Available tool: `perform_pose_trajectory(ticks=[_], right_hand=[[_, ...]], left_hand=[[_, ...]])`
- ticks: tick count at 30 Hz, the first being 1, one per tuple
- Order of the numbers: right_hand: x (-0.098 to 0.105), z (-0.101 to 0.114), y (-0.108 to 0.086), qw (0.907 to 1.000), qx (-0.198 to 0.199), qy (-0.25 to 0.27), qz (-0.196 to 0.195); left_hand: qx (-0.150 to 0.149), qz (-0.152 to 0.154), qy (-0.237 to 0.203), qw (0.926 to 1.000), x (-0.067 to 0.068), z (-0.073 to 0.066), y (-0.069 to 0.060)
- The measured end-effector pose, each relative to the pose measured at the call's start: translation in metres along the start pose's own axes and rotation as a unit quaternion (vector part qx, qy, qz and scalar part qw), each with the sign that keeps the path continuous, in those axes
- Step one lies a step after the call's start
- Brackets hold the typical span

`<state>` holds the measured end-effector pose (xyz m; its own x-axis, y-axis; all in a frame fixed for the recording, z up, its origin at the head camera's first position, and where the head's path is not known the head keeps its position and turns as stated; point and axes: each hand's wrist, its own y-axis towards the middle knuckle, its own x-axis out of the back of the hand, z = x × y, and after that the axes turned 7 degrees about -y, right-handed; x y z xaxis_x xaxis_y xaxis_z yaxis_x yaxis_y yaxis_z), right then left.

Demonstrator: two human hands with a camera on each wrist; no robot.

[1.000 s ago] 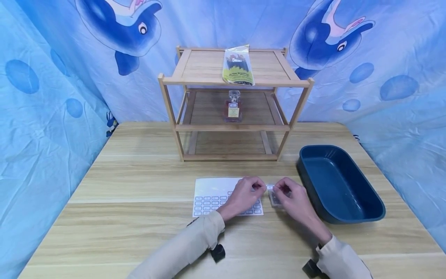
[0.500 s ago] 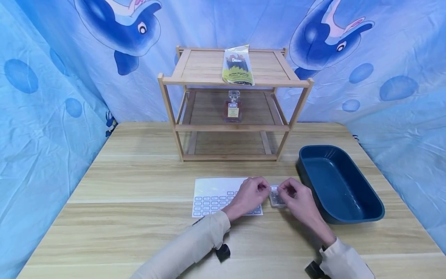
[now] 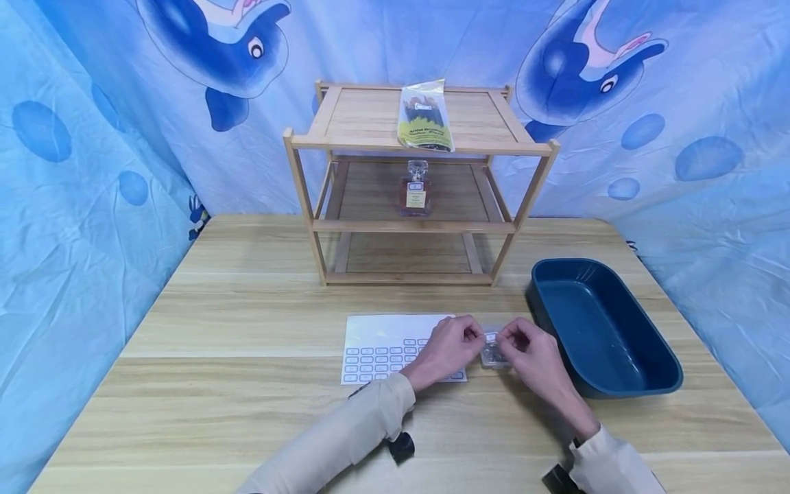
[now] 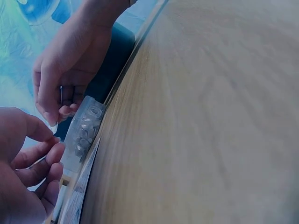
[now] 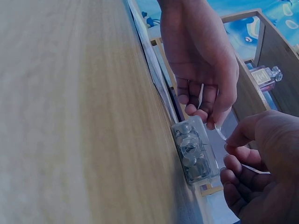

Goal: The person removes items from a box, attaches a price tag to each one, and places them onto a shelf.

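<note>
Both hands pinch a small white sticker label [image 3: 491, 337] with a blue printed frame, stretched between their fingertips. My left hand [image 3: 455, 344] holds its left end, and my right hand [image 3: 535, 355] its right end. In the right wrist view the label [image 5: 220, 133] appears as a thin strip, seen nearly edge-on. Just beneath the hands, on the table, lies a small clear plastic box [image 3: 494, 357]. Shiny round-headed pieces, perhaps push pins, fill the box [image 5: 194, 151]. Under my left forearm is a white sheet of labels [image 3: 376, 331], partly covered.
A dark blue bin [image 3: 601, 336] stands close to the right hand. Behind the hands rises a wooden three-tier shelf [image 3: 413, 225]. It bears a labelled perfume bottle [image 3: 416, 195] on the middle tier and a labelled packet of artist brushes [image 3: 426, 123] on top.
Both hands have shifted slightly right, bringing the label from beside the box's far edge to over it. Their pinch on the label stays the same.
</note>
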<state>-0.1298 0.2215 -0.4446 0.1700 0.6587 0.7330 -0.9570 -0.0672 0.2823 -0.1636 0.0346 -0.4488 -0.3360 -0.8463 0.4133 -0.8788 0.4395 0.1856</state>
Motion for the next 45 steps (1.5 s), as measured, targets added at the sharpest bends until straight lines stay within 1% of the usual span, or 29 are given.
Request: perform_pose_trajectory(ticks=[4, 7, 12, 16, 24, 28, 31, 36, 41, 45], right_hand=[[0.001, -0.001, -0.002, 1.0, 0.004, -0.003, -0.008], [0.001, -0.002, -0.003, 0.9999, 0.007, 0.0, -0.01], [0.001, -0.002, -0.004, 1.0, 0.001, 0.005, -0.001], [0.001, -0.002, -0.005, 1.0, -0.007, 0.003, 0.003], [0.001, -0.003, -0.006, 0.9999, -0.007, -0.009, 0.002], [0.0, -0.003, -0.006, 0.9998, -0.013, -0.012, 0.004], [0.0, -0.003, -0.006, 0.9998, -0.015, -0.014, 0.004], [-0.001, -0.005, -0.006, 0.9998, -0.011, -0.017, 0.0], [-0.002, -0.006, -0.005, 0.9998, -0.009, -0.018, 0.001], [-0.003, -0.007, -0.005, 0.9998, -0.008, -0.017, 0.003]], left_hand=[[0.005, 0.01, 0.002, 0.9999, -0.001, -0.002, -0.001], [0.003, 0.013, 0.01, 0.9999, -0.001, -0.003, -0.001], [0.001, 0.018, 0.034, 0.9992, -0.002, -0.004, 0.0], [0.007, 0.021, 0.042, 0.9989, -0.003, -0.004, 0.001], [0.016, 0.014, 0.079, 0.9967, -0.006, -0.007, 0.003], [0.031, 0.02, 0.078, 0.9963, -0.007, -0.008, 0.005], [0.039, 0.025, 0.086, 0.9953, -0.008, -0.009, 0.005], [0.046, 0.032, 0.095, 0.9939, -0.008, -0.011, 0.007], [0.067, 0.039, 0.091, 0.9928, -0.008, -0.013, 0.009], [0.078, 0.039, 0.096, 0.9915, -0.008, -0.015, 0.01]])
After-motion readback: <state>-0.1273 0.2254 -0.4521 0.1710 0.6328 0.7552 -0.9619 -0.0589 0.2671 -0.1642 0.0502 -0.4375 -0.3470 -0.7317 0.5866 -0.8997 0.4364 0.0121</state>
